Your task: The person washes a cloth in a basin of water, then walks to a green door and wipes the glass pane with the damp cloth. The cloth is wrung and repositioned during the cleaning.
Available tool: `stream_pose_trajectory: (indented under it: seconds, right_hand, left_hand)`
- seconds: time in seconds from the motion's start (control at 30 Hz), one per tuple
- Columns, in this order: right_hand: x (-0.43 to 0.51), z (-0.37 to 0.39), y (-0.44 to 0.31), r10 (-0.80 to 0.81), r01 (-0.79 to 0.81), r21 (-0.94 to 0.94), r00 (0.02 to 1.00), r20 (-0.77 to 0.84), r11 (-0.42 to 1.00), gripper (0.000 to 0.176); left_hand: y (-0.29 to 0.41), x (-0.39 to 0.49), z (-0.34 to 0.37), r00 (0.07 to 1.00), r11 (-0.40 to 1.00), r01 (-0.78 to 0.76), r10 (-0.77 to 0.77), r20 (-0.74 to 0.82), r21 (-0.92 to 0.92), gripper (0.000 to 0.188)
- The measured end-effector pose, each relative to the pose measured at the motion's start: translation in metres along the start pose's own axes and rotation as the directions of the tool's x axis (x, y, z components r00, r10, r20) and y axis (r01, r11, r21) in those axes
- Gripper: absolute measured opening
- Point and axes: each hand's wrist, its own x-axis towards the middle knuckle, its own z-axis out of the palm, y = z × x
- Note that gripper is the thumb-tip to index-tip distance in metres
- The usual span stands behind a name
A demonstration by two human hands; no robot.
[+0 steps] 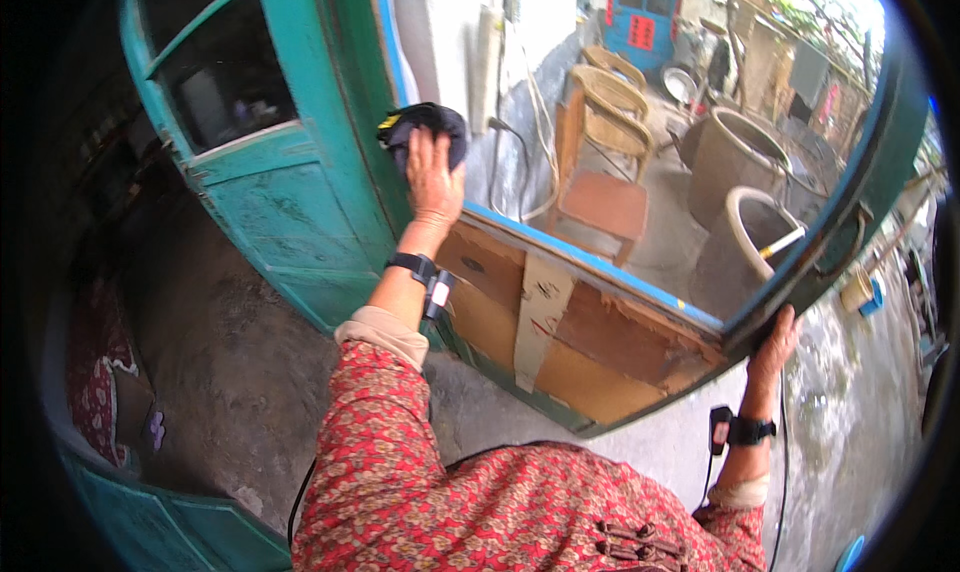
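My left hand (pixel 436 168) presses a bunched dark cloth (pixel 429 122) with a yellow patch against the upright on the hinge side of a door. Its fingers are spread over the cloth. My right hand (pixel 776 341) is on the outer edge of the same door, fingers partly hidden behind it. This door has a large see-through upper pane edged in blue trim (pixel 585 259). Below the trim, a worn lower panel (pixel 480 324) shows brown and tan sheets and a pale strip with marks. A curved pull handle (pixel 847 246) sits on the door's dark outer stile.
A green wooden door (pixel 277 204) with glass panes stands at left, and another green panel (pixel 150 519) at lower left. Through the pane show a wooden chair (pixel 604 201), wicker chairs (pixel 611 111), large clay vats (pixel 739 167) and a hanging cable (pixel 525 152). Concrete floor (pixel 225 332) lies below.
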Motion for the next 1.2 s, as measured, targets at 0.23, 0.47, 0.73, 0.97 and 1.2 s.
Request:
stream_pose_trajectory:
  seconds: [0.23,0.47,0.73,0.97,1.2]
  right_hand:
    - [0.001,0.005,-0.001,-0.058,0.059,-0.015,0.998,0.018,0.998,0.057]
    - [-0.005,0.014,-0.012,-0.016,0.013,0.07,0.999,0.047,0.997,0.05]
    - [-0.009,0.022,-0.02,-0.049,0.045,0.076,0.997,0.059,0.996,0.049]
    - [-0.009,0.02,-0.018,-0.05,0.038,0.134,0.995,0.089,0.99,0.044]
    - [-0.006,0.021,-0.014,-0.093,0.081,0.121,0.991,0.093,0.989,0.041]
  left_hand:
    - [-0.001,-0.045,0.011,0.994,0.996,0.081,-0.08,0.076,-0.021,0.051]
    - [0.002,-0.079,0.009,0.977,0.993,0.111,-0.115,0.179,0.031,0.045]
    - [0.015,-0.09,-0.006,0.964,0.99,0.045,-0.077,0.254,0.133,0.035]
    - [0.039,-0.077,-0.029,0.945,0.969,-0.19,0.136,0.297,0.16,0.027]
    - [0.073,-0.057,-0.054,0.825,0.903,-0.428,0.37,0.427,0.045,0.022]
